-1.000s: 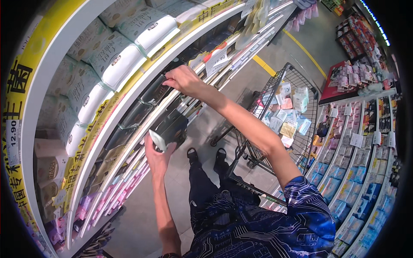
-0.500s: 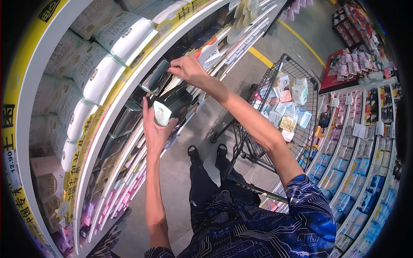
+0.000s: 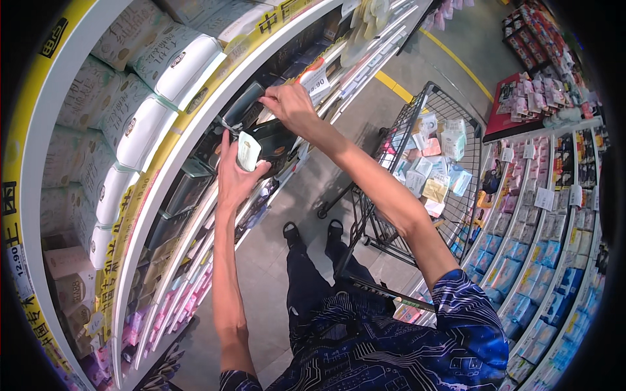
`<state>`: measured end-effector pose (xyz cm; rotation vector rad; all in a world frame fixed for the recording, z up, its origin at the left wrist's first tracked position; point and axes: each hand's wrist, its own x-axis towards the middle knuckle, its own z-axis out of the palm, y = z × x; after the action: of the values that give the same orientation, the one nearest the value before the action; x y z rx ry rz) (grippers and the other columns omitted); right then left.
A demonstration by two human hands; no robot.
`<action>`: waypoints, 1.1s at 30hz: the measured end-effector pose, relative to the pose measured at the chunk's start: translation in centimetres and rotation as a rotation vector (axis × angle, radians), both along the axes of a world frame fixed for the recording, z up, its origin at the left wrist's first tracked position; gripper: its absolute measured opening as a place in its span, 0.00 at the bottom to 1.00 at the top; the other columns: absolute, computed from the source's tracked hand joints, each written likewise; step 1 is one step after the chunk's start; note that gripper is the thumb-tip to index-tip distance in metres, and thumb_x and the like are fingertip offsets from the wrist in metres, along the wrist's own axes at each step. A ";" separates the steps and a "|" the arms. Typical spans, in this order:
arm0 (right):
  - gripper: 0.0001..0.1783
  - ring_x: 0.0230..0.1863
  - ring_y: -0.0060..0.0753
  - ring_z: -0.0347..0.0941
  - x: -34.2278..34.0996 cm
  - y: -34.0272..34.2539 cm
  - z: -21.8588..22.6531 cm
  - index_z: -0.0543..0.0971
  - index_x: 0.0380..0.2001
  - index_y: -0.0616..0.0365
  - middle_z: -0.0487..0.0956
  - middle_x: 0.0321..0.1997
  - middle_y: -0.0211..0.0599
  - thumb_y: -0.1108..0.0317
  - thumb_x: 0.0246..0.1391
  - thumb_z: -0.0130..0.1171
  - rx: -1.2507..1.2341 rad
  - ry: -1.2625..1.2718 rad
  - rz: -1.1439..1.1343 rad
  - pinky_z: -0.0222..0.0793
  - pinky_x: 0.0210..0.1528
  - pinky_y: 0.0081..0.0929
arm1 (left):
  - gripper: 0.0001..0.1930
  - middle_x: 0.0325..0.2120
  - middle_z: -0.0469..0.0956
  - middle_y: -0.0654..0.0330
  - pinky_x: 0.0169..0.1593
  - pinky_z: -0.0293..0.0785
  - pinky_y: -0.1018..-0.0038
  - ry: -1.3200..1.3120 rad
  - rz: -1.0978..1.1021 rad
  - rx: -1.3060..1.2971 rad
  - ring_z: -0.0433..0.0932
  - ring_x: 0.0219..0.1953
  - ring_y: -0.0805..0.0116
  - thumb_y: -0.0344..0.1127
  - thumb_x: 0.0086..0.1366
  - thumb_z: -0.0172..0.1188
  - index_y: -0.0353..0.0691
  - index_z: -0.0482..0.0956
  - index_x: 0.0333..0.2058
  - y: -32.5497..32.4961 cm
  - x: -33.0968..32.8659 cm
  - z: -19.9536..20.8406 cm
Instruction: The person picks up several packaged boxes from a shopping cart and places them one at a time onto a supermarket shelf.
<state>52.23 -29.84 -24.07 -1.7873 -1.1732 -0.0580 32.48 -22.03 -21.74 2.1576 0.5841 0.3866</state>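
While the left hand (image 3: 236,174) grasps a pale-faced pack (image 3: 248,152) between thumb and fingers, directly above its palm, the right hand (image 3: 290,109) has its fingertips drawn together at the edge of a dark pack (image 3: 244,101) lying to its left; whether it grips cannot be determined.

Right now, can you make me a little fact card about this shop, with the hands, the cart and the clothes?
Left hand: holding a small white packet
Right hand: at the edge of a dark package; grip unclear
Upper left: rows of white packs
Cart: black wire, with mixed packages inside
Shirt: dark blue, light line pattern
Floor: grey, with yellow markings
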 end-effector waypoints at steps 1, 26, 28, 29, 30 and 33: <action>0.11 0.33 0.60 0.72 -0.2 0.2 -0.4 0.80 0.30 0.62 0.77 0.26 0.52 0.64 0.54 0.62 0.139 -0.130 -0.055 0.67 0.37 0.48 | 0.30 0.67 0.50 0.34 0.64 0.60 0.62 -0.008 0.003 0.010 0.58 0.67 0.46 0.34 0.44 0.72 0.32 0.75 0.48 0.2 0.2 -0.3; 0.10 0.27 0.33 0.81 -4.9 -3.1 1.6 0.82 0.35 0.61 0.83 0.27 0.42 0.70 0.48 0.63 0.081 0.471 0.063 0.76 0.35 0.28 | 0.24 0.41 0.75 0.51 0.51 0.67 0.67 -0.346 0.607 0.023 0.73 0.44 0.59 0.29 0.51 0.71 0.30 0.74 0.47 -5.9 -5.9 0.5; 0.10 0.28 0.25 0.80 -5.4 -2.9 2.0 0.81 0.36 0.64 0.83 0.27 0.39 0.71 0.50 0.63 0.024 0.455 0.120 0.76 0.35 0.23 | 0.24 0.41 0.76 0.49 0.52 0.66 0.64 -0.342 0.624 0.081 0.73 0.44 0.56 0.29 0.51 0.71 0.30 0.75 0.47 -6.0 -5.7 0.5; 0.11 0.29 0.18 0.79 -5.6 -2.7 2.2 0.81 0.38 0.66 0.83 0.27 0.35 0.73 0.51 0.63 -0.033 0.439 0.178 0.75 0.34 0.19 | 0.25 0.42 0.76 0.48 0.52 0.65 0.62 -0.306 0.664 0.193 0.71 0.45 0.53 0.30 0.50 0.71 0.30 0.74 0.47 -6.2 -5.4 0.6; 0.11 0.29 0.18 0.79 -5.9 -2.5 2.4 0.81 0.38 0.66 0.83 0.27 0.35 0.73 0.51 0.63 -0.032 0.438 0.180 0.75 0.34 0.19 | 0.26 0.43 0.75 0.48 0.52 0.64 0.60 -0.269 0.702 0.305 0.70 0.46 0.50 0.30 0.50 0.72 0.29 0.74 0.48 -6.3 -5.1 0.6; 0.11 0.29 0.19 0.79 -6.3 -2.0 2.5 0.81 0.39 0.65 0.83 0.27 0.36 0.73 0.51 0.63 -0.020 0.405 0.205 0.76 0.35 0.20 | 0.28 0.44 0.75 0.48 0.53 0.62 0.59 -0.280 0.703 0.359 0.67 0.47 0.50 0.30 0.50 0.71 0.29 0.73 0.50 -5.8 -4.3 0.3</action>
<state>45.92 -31.81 -21.59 -1.5897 -1.0531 0.4189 28.19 -27.87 -21.47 2.1084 1.1726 1.2296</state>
